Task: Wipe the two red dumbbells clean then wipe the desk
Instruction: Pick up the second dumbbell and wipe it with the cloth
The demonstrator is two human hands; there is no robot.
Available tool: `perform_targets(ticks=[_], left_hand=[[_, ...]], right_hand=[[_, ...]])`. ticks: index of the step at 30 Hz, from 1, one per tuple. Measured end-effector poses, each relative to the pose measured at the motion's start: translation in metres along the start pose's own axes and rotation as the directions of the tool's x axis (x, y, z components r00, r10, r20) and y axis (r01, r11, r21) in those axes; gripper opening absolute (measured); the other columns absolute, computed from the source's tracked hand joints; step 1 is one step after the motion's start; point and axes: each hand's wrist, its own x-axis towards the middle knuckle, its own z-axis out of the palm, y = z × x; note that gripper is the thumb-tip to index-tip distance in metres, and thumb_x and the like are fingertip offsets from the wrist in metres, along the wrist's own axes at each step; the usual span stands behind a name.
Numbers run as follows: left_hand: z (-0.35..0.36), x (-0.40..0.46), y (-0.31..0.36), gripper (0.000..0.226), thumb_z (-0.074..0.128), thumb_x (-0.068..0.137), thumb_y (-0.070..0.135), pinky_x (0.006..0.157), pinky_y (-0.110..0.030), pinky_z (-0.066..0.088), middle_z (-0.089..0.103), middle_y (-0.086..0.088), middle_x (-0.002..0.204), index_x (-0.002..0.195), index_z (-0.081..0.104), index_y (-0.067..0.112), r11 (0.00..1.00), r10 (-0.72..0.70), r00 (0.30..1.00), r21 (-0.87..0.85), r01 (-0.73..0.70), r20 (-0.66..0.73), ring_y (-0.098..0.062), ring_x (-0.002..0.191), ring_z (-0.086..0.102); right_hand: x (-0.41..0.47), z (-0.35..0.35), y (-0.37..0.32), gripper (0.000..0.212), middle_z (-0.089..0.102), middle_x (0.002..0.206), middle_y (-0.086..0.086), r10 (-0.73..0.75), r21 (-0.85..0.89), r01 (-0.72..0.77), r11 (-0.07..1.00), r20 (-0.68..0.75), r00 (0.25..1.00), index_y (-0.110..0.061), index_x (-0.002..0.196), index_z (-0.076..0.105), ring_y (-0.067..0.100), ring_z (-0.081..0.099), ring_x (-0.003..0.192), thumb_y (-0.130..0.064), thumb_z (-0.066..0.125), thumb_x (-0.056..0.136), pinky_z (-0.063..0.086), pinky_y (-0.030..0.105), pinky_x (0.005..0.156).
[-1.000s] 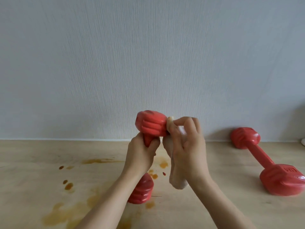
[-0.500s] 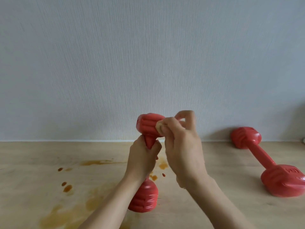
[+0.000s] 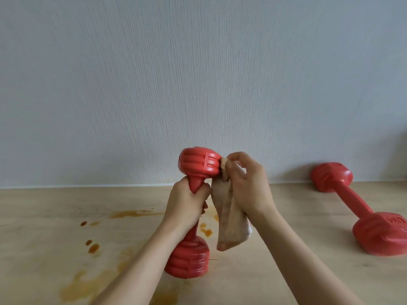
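A red dumbbell stands upright in the middle of the wooden desk, its lower head on the desk top. My left hand grips its handle just under the upper head. My right hand pinches a stained beige cloth and presses a bunched corner of it against the right side of the upper head; the rest of the cloth hangs down. A second red dumbbell lies on the desk at the right, near the wall.
Orange-brown spills and drops stain the desk to the left of and beneath the held dumbbell, with a streak further back. A pale textured wall rises right behind the desk.
My right hand slid the cloth from the top front of the upper head to its right side, and more cloth now hangs loose. The dumbbell stands straighter on the desk.
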Motion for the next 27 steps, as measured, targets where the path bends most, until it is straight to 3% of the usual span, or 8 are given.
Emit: perform_targets(ticks=[4, 7, 9, 12, 15, 19, 23, 27], left_hand=[[-0.002, 0.001, -0.001, 0.018, 0.053, 0.086, 0.011, 0.042, -0.018, 0.040, 0.054, -0.003, 0.050, 0.069, 0.054, 0.008, 1.000, -0.014, 1.000, 0.007, 0.014, 0.010, -0.008, 0.038, 0.049], [0.001, 0.001, -0.003, 0.021, 0.054, 0.087, 0.014, 0.041, -0.017, 0.037, 0.052, 0.001, 0.046, 0.067, 0.052, 0.008, 0.999, 0.007, 0.999, 0.032, -0.006, -0.036, -0.005, 0.035, 0.048], [0.003, 0.002, -0.006, 0.018, 0.055, 0.086, 0.016, 0.045, -0.023, 0.040, 0.055, 0.000, 0.048, 0.071, 0.054, 0.007, 0.999, 0.002, 0.998, 0.038, 0.001, -0.068, -0.008, 0.038, 0.051], [0.001, 0.001, -0.007, 0.010, 0.056, 0.085, 0.014, 0.048, -0.026, 0.043, 0.057, -0.003, 0.052, 0.077, 0.056, 0.008, 0.999, -0.007, 0.994, 0.037, 0.012, -0.110, -0.009, 0.040, 0.054], [0.001, 0.000, -0.007, 0.010, 0.055, 0.085, 0.014, 0.046, -0.024, 0.043, 0.057, -0.002, 0.052, 0.077, 0.055, 0.008, 0.999, 0.007, 0.993, 0.053, -0.001, -0.116, -0.006, 0.040, 0.054], [0.002, 0.001, -0.009, 0.015, 0.055, 0.083, 0.016, 0.048, -0.025, 0.040, 0.056, -0.001, 0.051, 0.072, 0.055, 0.007, 0.999, -0.012, 0.993, 0.049, 0.018, -0.118, -0.008, 0.039, 0.052], [0.002, 0.001, -0.009, 0.010, 0.054, 0.083, 0.015, 0.051, -0.027, 0.044, 0.058, -0.002, 0.054, 0.077, 0.056, 0.007, 0.998, -0.041, 0.990, 0.042, 0.047, -0.132, -0.009, 0.042, 0.055], [0.002, 0.002, -0.008, 0.009, 0.054, 0.083, 0.015, 0.053, -0.031, 0.045, 0.057, -0.004, 0.056, 0.080, 0.056, 0.006, 0.998, -0.048, 0.990, 0.029, 0.052, -0.130, -0.007, 0.041, 0.055]], right_hand=[[-0.016, 0.010, -0.007, 0.013, 0.053, 0.095, -0.001, -0.350, -0.283, 0.322, 0.903, -0.050, 0.936, -0.017, 0.087, 0.063, 0.003, 0.052, 0.076, -0.016, 0.052, 0.094, 0.040, 0.011, 0.063], [-0.025, 0.021, -0.013, 0.026, 0.056, 0.097, 0.001, -0.564, -0.536, 0.465, 0.705, -0.024, 0.826, -0.018, 0.086, 0.067, 0.020, 0.054, 0.080, -0.030, 0.045, 0.092, 0.045, 0.032, 0.048], [-0.023, 0.022, -0.011, 0.028, 0.055, 0.098, 0.000, -0.533, -0.512, 0.441, 0.737, -0.039, 0.845, -0.019, 0.088, 0.066, 0.020, 0.055, 0.079, -0.034, 0.043, 0.093, 0.045, 0.035, 0.045], [-0.018, 0.015, -0.001, 0.018, 0.051, 0.099, -0.003, -0.417, -0.362, 0.372, 0.855, -0.052, 0.908, -0.017, 0.089, 0.066, 0.014, 0.056, 0.077, -0.024, 0.050, 0.095, 0.050, 0.038, 0.057], [-0.020, 0.016, -0.003, 0.019, 0.051, 0.102, -0.003, -0.446, -0.369, 0.389, 0.844, -0.081, 0.891, -0.017, 0.087, 0.068, 0.012, 0.057, 0.079, -0.022, 0.052, 0.095, 0.050, 0.036, 0.060], [-0.027, 0.025, -0.012, 0.026, 0.053, 0.105, -0.001, -0.551, -0.423, 0.480, 0.768, -0.055, 0.833, -0.020, 0.090, 0.068, 0.022, 0.060, 0.085, -0.033, 0.045, 0.091, 0.050, 0.038, 0.054], [-0.022, 0.021, -0.001, 0.024, 0.049, 0.100, -0.003, -0.531, -0.299, 0.497, 0.815, -0.042, 0.846, -0.021, 0.094, 0.069, 0.015, 0.058, 0.070, -0.032, 0.047, 0.093, 0.051, 0.039, 0.057], [-0.017, 0.018, 0.007, 0.016, 0.051, 0.096, -0.002, -0.480, -0.283, 0.449, 0.848, -0.048, 0.876, -0.019, 0.089, 0.072, 0.007, 0.055, 0.073, -0.017, 0.056, 0.092, 0.046, 0.025, 0.064]])
